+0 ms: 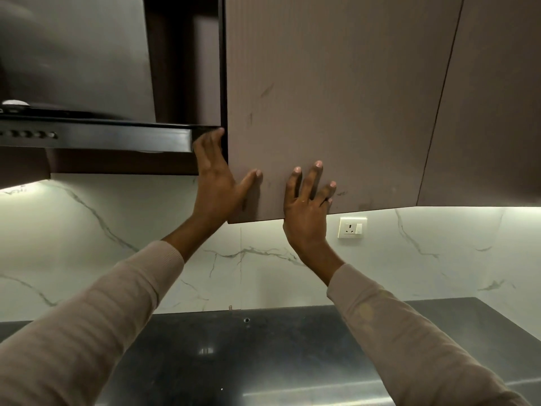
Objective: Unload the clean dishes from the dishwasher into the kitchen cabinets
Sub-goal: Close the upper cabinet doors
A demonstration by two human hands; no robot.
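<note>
both hands on the wall cabinet door (336, 98), no dish in view
above the dark countertop (263, 347) at 6 o'clock, left hand (216, 183) lays straight fingers along the door's 9 o'clock edge, thumb on its face; right hand (307, 206) presses spread fingers flat. likely next: swing it open.

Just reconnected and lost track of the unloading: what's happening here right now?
The person has both hands up on an upper cabinet door. The left hand sits at its left edge beside the range hood, thumb on the front, fingers straight up the side. The right hand lies flat on the front near the bottom edge. Neither holds a dish, and none is in view. Whether the door is opening or closing cannot be told.
</note>
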